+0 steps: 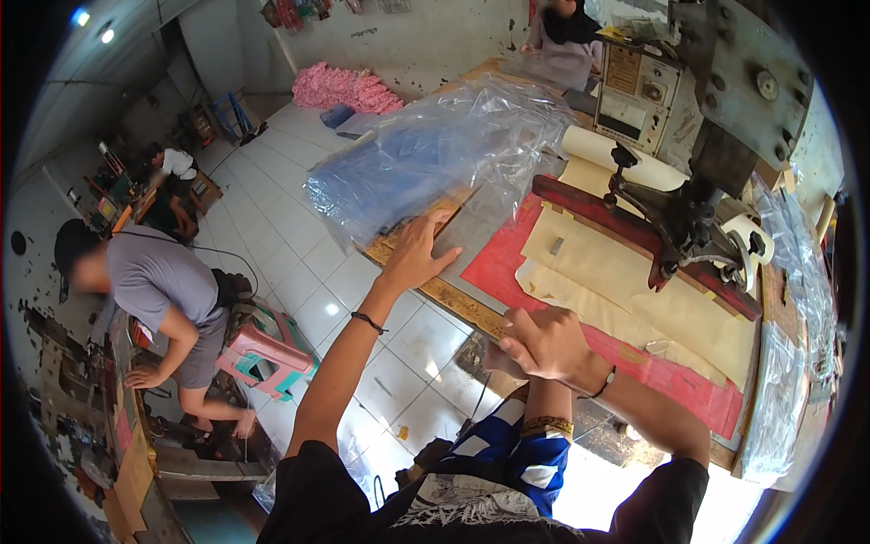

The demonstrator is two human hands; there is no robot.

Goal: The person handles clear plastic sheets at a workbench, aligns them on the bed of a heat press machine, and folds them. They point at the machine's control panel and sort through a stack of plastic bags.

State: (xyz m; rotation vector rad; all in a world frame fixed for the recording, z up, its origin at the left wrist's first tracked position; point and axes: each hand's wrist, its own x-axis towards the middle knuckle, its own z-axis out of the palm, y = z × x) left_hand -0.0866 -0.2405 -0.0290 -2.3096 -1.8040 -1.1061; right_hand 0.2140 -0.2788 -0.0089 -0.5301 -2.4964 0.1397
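Left hand (415,257): lay open, fingers spread flat on the plastic sheet (435,159) at the bench edge.
Right hand (544,343): was curled; any hold could not be told.
Risk: the loose sheet might have slid off the bench (453,299), or snagged the press (698,218).

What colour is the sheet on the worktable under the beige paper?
Red sheet, clearest in the head view, beside the left hand.

Free room near the table edge, blocked at the back
The red mat (494,263) between both hands is open; the clear plastic sheet pile (435,154) closes the far left, and the dark press arm (680,227) hangs low over the beige sheets (616,290) at right
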